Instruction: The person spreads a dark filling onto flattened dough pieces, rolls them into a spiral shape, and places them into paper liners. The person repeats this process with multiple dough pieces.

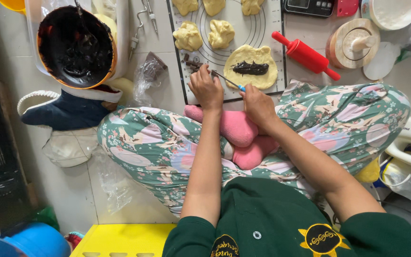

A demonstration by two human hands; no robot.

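Note:
I sit cross-legged on the floor in front of a baking mat point(272, 43). My right hand point(258, 104) grips the blue handle of a small knife point(228, 81) whose blade points left. My left hand point(206, 88) rests fingers-down on the mat's near edge at the blade tip, over some dark chocolate pieces point(192, 63). Just beyond lies a flattened dough round point(250, 78) with a dark chocolate strip point(250, 68) across it. Several dough lumps point(188, 36) sit farther back on the mat.
A bowl of dark chocolate paste point(76, 46) with a spoon stands at far left, beside a crumpled plastic wrapper point(149, 71). A red rolling pin point(305, 54), a round wooden press point(354, 44), a scale point(308, 6) and a white bowl point(396, 12) lie right of the mat.

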